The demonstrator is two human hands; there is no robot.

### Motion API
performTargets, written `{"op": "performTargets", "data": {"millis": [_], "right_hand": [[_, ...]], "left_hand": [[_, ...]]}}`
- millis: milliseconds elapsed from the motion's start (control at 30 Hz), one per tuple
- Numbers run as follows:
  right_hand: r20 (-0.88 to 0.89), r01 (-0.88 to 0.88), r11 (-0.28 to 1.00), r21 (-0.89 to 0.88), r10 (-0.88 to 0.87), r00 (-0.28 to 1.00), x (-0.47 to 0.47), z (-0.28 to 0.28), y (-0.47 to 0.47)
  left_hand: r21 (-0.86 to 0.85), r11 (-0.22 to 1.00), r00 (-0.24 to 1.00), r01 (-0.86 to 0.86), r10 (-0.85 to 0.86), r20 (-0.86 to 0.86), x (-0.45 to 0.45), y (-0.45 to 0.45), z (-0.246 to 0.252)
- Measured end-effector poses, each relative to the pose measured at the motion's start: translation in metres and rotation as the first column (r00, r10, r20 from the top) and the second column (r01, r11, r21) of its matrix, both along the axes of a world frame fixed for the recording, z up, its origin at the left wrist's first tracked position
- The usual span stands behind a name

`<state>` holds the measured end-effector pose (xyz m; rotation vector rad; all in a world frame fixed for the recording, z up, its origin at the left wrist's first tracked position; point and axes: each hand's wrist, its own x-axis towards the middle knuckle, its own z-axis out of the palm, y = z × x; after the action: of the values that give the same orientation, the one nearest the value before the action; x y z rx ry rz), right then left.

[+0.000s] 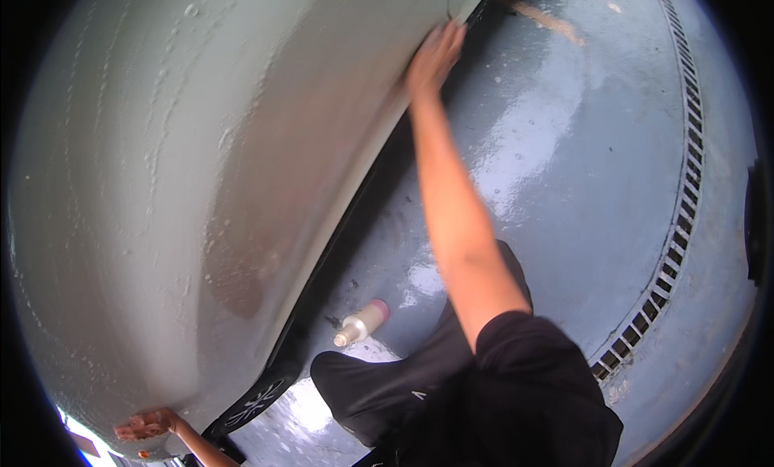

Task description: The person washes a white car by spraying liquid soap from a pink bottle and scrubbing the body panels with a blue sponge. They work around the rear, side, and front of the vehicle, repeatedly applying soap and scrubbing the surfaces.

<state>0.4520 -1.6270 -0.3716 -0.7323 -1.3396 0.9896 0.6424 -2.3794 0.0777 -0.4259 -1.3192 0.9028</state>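
A large, wet, greyish car body panel [290,165] curves across the left side, with droplets and trickles on its surface. At the panel's lower edge, high in the view, my right hand [435,59] rests with fingers extended; it is slightly blurred, and its palm is hidden. My left hand [145,423] lies flat against the wet panel at the lower left, near a small orange spot [143,454]. No object shows in either hand. On the floor between the panel and my knee, a pale bottle with a pink end [363,323] lies on its side.
Black trim [338,225] runs along the panel's bottom edge and meets a dark part with a pale pattern [260,400]. The grey-blue floor [580,207] is wet and shiny. A slotted drain grate [689,189] curves along the right. My black-clad knees are bent near the bottle.
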Motion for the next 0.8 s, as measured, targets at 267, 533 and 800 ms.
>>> {"op": "performTargets", "data": {"millis": [267,533,800], "right_hand": [[-0.197,-0.261,0.881,-0.395,0.197,0.961,-0.002,0.013,0.006],[-0.057,-0.242,0.911,-0.334,0.237,0.970,0.047,0.014,-0.194],[-0.069,-0.316,0.870,-0.377,0.314,0.947,0.075,0.024,-0.232]], "left_hand": [[-0.044,0.999,1.000,-0.010,0.010,0.003,0.008,-0.002,-0.002],[-0.096,0.994,0.999,-0.046,0.045,-0.009,0.005,0.016,0.002],[0.115,0.991,0.993,0.065,-0.076,0.092,0.007,-0.008,-0.009]]}}
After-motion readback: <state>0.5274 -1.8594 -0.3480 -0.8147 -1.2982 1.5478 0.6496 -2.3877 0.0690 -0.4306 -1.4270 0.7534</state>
